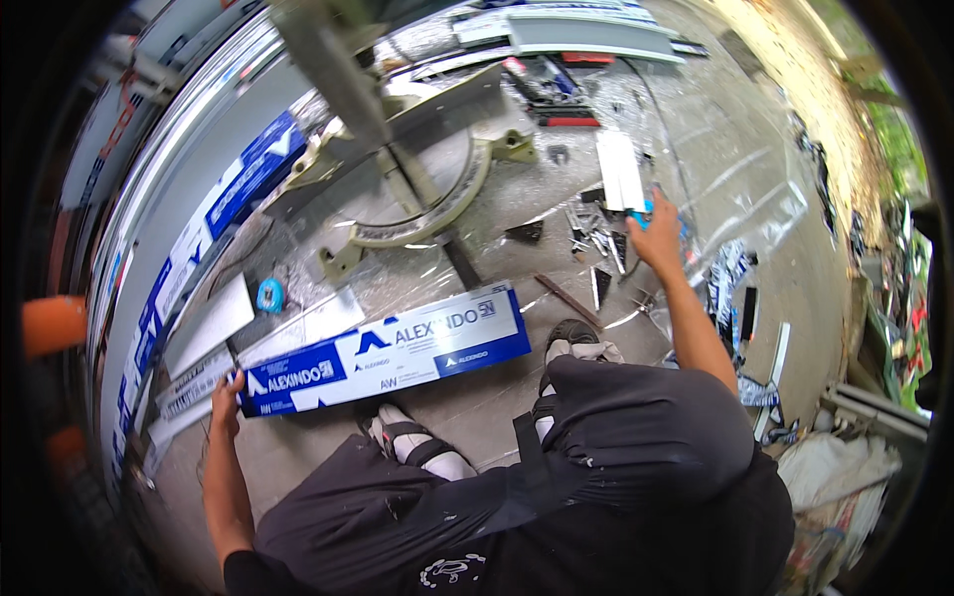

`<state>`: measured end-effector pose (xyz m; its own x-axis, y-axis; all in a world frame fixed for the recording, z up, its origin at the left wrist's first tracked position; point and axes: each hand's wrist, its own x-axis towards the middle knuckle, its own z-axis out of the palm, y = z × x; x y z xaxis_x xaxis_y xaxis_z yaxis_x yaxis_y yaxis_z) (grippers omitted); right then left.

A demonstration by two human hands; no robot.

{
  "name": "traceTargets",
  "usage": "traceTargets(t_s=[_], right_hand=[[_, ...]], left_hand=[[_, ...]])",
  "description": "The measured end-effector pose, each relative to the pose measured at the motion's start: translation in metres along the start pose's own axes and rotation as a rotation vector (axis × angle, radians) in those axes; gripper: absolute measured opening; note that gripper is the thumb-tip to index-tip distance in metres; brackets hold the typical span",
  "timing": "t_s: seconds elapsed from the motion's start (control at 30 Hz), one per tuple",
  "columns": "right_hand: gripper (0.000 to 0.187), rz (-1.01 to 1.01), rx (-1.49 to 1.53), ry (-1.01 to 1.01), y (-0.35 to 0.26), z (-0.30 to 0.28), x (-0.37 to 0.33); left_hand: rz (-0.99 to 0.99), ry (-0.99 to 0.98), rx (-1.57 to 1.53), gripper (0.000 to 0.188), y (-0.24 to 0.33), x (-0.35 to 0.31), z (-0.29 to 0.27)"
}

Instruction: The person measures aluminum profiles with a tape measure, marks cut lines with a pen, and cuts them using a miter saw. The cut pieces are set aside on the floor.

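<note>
Across my lap-side floor lies a long flat profile (388,350) wrapped in blue and white printed film. My left hand (227,409) is closed on its left end. To the far right, my right hand (657,238) reaches forward, fingers around a small bright blue object (646,213), mostly hidden, whose kind I cannot make out. A pale flat metal piece (621,171) extends just beyond that hand. Metal offcuts (594,230) lie scattered to its left. Left of centre, a blue tape measure (269,295) rests behind the wrapped profile.
A mitre saw (417,204) stands on the floor ahead. Long film-wrapped profiles (238,199) run along the left. Red and black hand tools (561,109) lie farther off. Crumpled film (728,288) and strips are at right. My sandalled feet (422,442) are close behind the profile.
</note>
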<state>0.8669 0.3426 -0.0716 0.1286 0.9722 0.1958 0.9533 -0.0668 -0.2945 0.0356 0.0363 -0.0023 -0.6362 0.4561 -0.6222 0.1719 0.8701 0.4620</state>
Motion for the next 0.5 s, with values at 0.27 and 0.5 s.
traceTargets(t_s=[0.27, 0.5], right_hand=[[0.083, 0.331, 0.297, -0.393, 0.059, 0.016, 0.023], [0.061, 0.392, 0.602, -0.268, 0.076, 0.010, -0.006]], left_hand=[[-0.099, -0.107, 0.023, 0.094, 0.003, 0.009, -0.005], [-0.128, 0.004, 0.090, 0.098, 0.016, 0.000, 0.000]])
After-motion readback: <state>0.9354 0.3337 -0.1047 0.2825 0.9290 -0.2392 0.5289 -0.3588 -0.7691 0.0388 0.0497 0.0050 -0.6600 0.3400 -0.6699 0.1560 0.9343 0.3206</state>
